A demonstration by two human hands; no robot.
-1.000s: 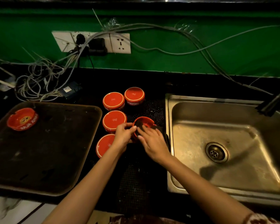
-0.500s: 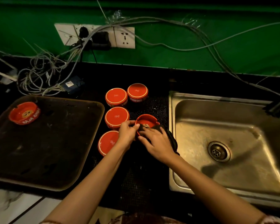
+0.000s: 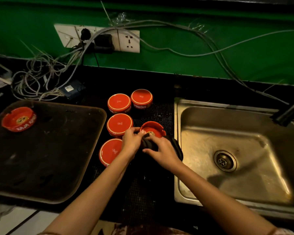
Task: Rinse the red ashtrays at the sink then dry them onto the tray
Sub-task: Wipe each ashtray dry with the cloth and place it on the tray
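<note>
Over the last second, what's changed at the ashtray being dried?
The right hand drew the dark cloth back from inside the ashtray toward its near rim, baring its floor. The left hand still holds the rim. Other ashtrays, tray, sink unchanged.

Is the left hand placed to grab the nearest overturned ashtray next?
Likely yes, once freed: the left hand grips the upright ashtray, but the nearest overturned ashtray lies just by its wrist, nothing on it.
</note>
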